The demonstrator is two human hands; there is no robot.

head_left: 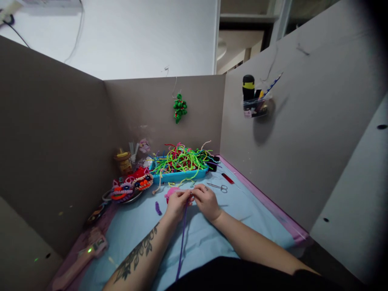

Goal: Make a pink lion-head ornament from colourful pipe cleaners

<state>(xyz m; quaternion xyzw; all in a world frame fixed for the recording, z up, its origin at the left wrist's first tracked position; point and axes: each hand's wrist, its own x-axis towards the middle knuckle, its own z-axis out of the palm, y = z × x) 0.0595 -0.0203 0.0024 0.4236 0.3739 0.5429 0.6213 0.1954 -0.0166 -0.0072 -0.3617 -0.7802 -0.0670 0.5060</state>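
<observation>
My left hand is closed, its thumb and fingers pinched near a long purple pipe cleaner that hangs down toward my body. A fuzzy pink piece shows just behind that hand; whether the fingers grip it too is hidden. Close beside it, the fingertips of my right hand are pinched together, almost touching the left fingertips. What lies between the right fingertips is too small to make out. A short, thick purple fuzzy piece lies on the blue cloth to the left of my hands.
Beyond my hands stands a blue tray heaped with pipe cleaners. Small scissors and a red object lie at right. Fuzzy craft pieces sit in a dish at left, near a pink tool. Grey panels enclose the table.
</observation>
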